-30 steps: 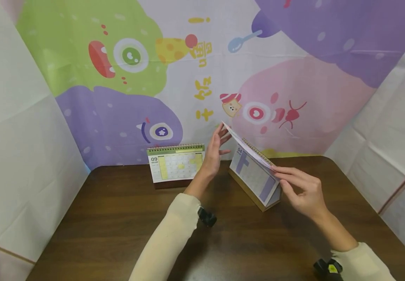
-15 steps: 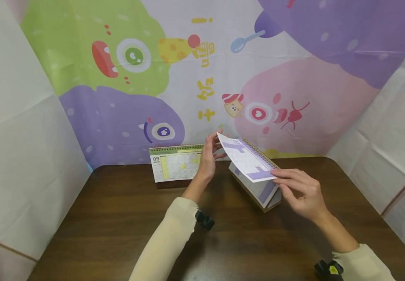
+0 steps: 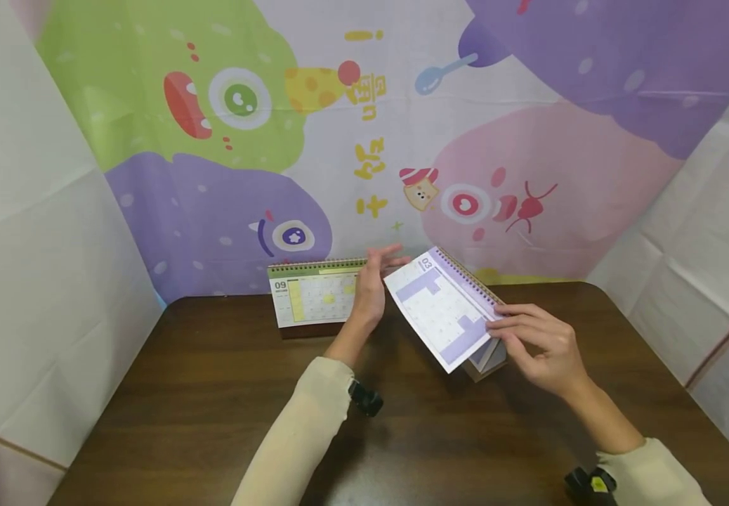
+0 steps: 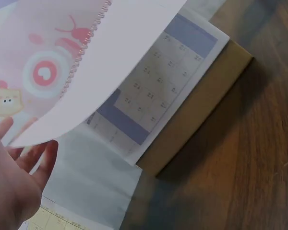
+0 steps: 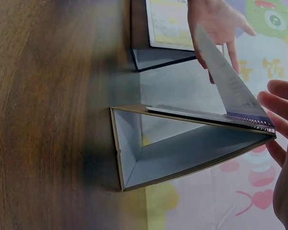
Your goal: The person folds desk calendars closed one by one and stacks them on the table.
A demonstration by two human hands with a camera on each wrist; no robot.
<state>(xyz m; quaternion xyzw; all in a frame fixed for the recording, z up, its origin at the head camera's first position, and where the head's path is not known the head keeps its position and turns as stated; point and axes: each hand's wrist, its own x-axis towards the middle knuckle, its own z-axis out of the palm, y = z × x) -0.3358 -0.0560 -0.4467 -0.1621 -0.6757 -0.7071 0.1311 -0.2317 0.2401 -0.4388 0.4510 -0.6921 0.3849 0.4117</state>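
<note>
A desk calendar [image 3: 443, 302] with purple-marked pages stands angled on the table, its loose page headed 03 hanging out over the front. In the left wrist view, the pages of this calendar [image 4: 158, 81] lift away from its cardboard base [image 4: 197, 105]. My left hand [image 3: 371, 292] has its fingers extended beside the page's left corner. At the right end of the coil binding, my right hand [image 3: 544, 344] holds the calendar's top edge between fingers and thumb. From the side, the right wrist view shows the triangular stand [image 5: 192, 148] and the raised page [image 5: 225, 81].
A second desk calendar [image 3: 314, 295], with a green header and 09 page, stands at the back left, partly behind my left hand. A cartoon-print cloth [image 3: 364, 140] hangs behind the brown wooden table [image 3: 225, 414], and white sheets [image 3: 29, 211] flank it.
The calendar's raised page has swung down toward the front, covering the 04 page and showing 03. My left hand has moved lower and off the page corner. The right hand stays put.
</note>
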